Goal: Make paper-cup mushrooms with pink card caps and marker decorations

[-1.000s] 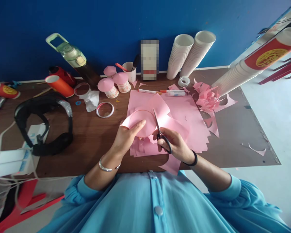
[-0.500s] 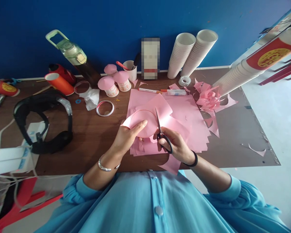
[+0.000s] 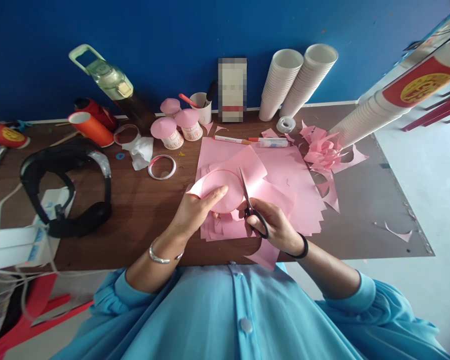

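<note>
My left hand [image 3: 197,209] pinches a sheet of pink paper [image 3: 230,187] at its left side, thumb on top, the other fingers hidden underneath. A circle is drawn on this sheet in a darker line. In my right hand [image 3: 272,225] is a pair of black-handled scissors [image 3: 246,192], fingers through the loops. Its blades point away from me and lie at the circle's right edge, where the paper is partly cut and a flap stands off to the right. Below lies a stack of pink sheets [image 3: 300,200]. One pink offcut [image 3: 266,254] hangs by the table's front edge.
Pink scraps [image 3: 324,150] are heaped at the right, beside a long leaning stack of cups [image 3: 390,100]. Farther back stand white paper cups [image 3: 281,85], pink-topped cups [image 3: 187,125] and a bottle [image 3: 116,85]. Markers [image 3: 232,140] lie behind the sheets; a black strap device [image 3: 67,190] sits left.
Hardly anything differs. My right hand and the scissors have shifted very slightly to the right, while the left hand keeps its grip on the paper.
</note>
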The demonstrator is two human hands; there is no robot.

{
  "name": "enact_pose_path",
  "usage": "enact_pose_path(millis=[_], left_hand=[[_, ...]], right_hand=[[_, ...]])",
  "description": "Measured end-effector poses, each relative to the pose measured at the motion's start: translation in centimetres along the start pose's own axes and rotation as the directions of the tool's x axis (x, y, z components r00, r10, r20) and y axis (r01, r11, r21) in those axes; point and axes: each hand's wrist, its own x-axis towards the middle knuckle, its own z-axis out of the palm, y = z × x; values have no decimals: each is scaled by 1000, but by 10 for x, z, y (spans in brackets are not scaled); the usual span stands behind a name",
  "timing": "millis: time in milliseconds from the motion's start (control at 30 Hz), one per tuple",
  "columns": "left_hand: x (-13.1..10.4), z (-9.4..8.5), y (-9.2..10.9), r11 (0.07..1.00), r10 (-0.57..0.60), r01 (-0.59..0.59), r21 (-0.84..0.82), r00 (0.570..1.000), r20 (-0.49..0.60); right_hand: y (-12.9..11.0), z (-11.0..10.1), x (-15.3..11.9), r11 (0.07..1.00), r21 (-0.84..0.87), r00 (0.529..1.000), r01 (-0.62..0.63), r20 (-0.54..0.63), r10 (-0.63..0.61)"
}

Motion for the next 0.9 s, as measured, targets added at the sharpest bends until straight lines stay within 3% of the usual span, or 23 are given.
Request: enact_pose_path(millis=[533, 900], left_hand=[[-1, -6, 3, 994, -14, 16, 110, 1000, -25], [3, -13, 10, 991, -22, 5, 137, 992, 121]], right_hand=[[4, -2, -4, 1000, 4, 1000, -14, 8, 14], [5, -4, -4, 998, 41, 999, -37, 23, 36]])
